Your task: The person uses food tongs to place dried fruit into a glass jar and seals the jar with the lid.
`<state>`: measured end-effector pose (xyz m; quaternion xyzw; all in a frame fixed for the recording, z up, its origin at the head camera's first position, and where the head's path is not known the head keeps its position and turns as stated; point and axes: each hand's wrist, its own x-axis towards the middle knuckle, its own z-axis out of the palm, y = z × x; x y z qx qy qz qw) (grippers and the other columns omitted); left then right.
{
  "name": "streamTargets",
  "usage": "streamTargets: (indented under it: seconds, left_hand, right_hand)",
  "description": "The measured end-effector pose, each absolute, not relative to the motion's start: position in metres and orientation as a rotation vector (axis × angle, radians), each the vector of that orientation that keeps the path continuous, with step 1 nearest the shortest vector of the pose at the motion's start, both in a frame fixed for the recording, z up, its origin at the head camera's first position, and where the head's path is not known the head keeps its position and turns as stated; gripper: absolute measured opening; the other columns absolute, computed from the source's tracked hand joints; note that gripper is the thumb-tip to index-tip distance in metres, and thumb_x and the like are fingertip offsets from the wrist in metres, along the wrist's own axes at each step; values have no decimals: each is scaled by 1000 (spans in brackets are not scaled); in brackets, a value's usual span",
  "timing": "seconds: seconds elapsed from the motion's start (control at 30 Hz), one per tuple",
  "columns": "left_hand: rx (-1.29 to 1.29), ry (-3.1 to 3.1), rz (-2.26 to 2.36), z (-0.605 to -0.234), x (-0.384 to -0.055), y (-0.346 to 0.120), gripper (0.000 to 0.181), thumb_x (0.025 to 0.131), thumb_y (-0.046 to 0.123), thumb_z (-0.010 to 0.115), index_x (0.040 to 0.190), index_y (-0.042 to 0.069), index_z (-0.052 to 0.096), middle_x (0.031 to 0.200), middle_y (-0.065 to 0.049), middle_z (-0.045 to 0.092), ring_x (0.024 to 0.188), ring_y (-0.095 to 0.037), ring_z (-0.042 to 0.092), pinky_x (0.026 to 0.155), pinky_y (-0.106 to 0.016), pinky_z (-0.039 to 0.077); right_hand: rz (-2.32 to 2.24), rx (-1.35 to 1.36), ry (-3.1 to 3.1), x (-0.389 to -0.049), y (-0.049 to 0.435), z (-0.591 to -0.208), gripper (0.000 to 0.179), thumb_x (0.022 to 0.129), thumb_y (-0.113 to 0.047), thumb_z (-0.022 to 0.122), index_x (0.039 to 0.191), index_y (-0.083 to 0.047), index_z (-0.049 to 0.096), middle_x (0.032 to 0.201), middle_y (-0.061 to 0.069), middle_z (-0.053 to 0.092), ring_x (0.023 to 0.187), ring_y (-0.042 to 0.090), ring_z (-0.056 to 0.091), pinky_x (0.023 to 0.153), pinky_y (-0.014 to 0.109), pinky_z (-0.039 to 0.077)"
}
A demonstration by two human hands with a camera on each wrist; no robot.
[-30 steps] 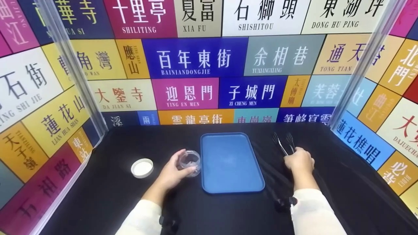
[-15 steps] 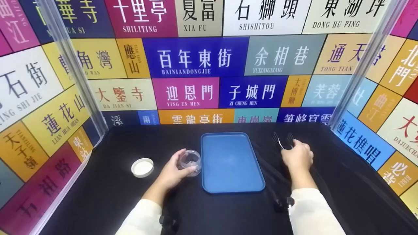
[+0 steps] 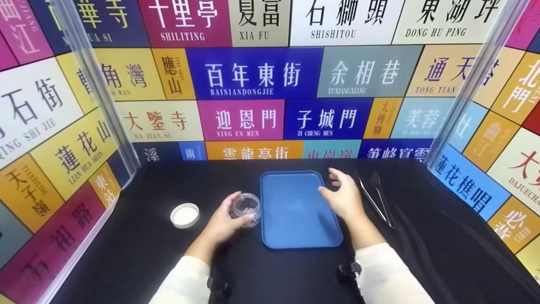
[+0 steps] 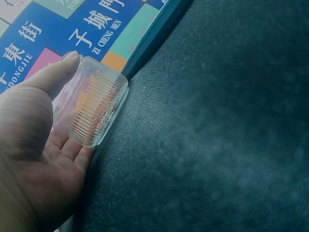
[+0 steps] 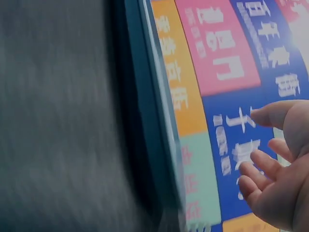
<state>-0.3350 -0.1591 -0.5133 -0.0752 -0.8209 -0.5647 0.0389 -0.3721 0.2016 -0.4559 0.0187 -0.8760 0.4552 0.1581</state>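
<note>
My left hand (image 3: 223,220) grips a clear, open-topped jar (image 3: 248,207) just left of the blue tray (image 3: 295,211). Ribbed walls show on the jar (image 4: 99,104) in the left wrist view, with something small and brownish seen through them. Over the tray's right edge, my right hand (image 3: 346,196) holds nothing, its thumb apart from loosely bent fingers; the same hand (image 5: 280,164) is bare in the right wrist view. A pair of metal tongs (image 3: 382,204) lies on the black cloth to the right of that hand, dark tips pointing away.
A round white lid (image 3: 184,215) lies on the black cloth (image 3: 270,274) left of the jar. Printed sign panels (image 3: 253,76) wall in the back and both sides, with clear corner posts (image 3: 457,97) at left and right.
My right hand has let go of the tongs, leaving them on the cloth, and has moved left to the tray's right edge. The left hand stays on the jar.
</note>
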Motion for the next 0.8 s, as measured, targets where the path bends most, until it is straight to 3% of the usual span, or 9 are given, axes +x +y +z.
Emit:
streamTargets:
  seconds: [0.4,0.8]
  left_hand:
    - [-205,-2518,-1751,-512,-334,-160,88,88,31,90,162,16,44,160,-14,57,146,-36,57,125,-56,43]
    - [-287,-2492,-1734,-512,-335,-159,89,88,29,90,161,9,43,159,-18,57,147,-38,56,123,-56,45]
  right_hand:
    - [1559,423,-2501,-357,129,-458,72,90,-13,83,155,-7,53,148,20,65,138,41,62,119,59,48]
    - [1624,695,-2635,-352,75,-458,92,85,-19,90,163,-13,43,158,18,57,148,40,54,119,59,48]
